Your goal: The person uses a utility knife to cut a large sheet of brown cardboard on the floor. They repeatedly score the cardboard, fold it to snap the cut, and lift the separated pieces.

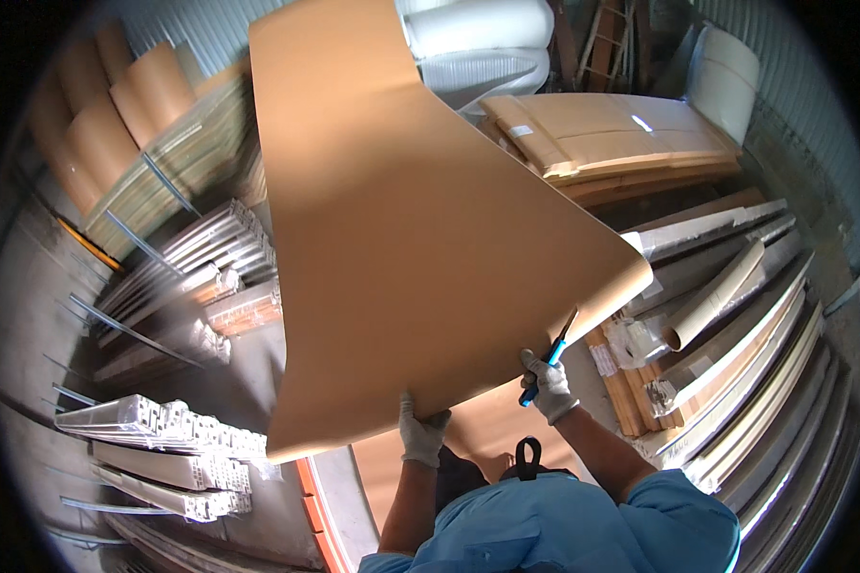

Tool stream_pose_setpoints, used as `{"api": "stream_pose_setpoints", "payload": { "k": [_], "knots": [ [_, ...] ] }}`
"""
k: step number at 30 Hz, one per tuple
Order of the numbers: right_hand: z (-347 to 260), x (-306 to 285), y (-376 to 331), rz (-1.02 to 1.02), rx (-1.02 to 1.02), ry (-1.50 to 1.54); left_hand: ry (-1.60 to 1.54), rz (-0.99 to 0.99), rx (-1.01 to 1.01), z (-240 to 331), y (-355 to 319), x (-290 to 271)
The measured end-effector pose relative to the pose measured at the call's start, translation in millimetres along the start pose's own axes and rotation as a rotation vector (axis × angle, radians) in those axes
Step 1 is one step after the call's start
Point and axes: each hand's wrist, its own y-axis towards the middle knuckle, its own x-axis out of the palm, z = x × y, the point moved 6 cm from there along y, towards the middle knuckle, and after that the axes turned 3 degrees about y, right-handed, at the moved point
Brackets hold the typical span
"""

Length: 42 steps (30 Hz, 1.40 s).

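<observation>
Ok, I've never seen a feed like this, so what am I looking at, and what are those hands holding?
This is a single fisheye camera worn on a person's head, looking down, so straight edges bend near the rim. There is no machine here: both gloved hands are the wearer's own. The left hand grips the lower edge of a big brown cardboard sheet. The right hand holds a blue-handled cutter against that edge. Around them lie white profile bars, long pale strips and flat cardboard stacks.
</observation>
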Motion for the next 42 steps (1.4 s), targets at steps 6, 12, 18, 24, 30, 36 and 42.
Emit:
{"api": "stream_pose_setpoints", "payload": {
  "k": [6, 12, 18, 24, 30, 36, 42],
  "knots": [
    [-29.6, -62.2, -59.3, 0.126, -0.104, 0.12, 0.274, 0.051, 0.211, -9.0, -86.4, 20.3],
    [-84.9, -211.2, -102.8, 0.194, -0.362, 0.309, 0.277, 0.011, 0.35, 16.1, -181.6, -6.6],
    [9.8, -285.5, -192.9, 0.253, 0.177, 0.164, 0.377, -0.045, 0.447, 48.5, -266.6, -29.5],
    [14.9, -180.8, -243.5, 0.025, 0.152, 0.318, 0.486, -0.116, 0.602, 71.0, -349.9, -16.5],
    [-32.1, -88.3, -294.2, -0.203, -0.258, 0.638, 0.415, -0.258, 0.68, 90.2, -418.2, 31.7],
    [-69.0, -100.0, -374.3, -0.479, -0.171, 0.332, 0.438, -0.249, 0.741, 93.1, -470.2, 4.9],
    [-10.5, -159.6, -445.9, -0.442, -0.124, 0.259, 0.46, -0.148, 0.627, 62.8, -529.9, -93.7]
  ]
}}
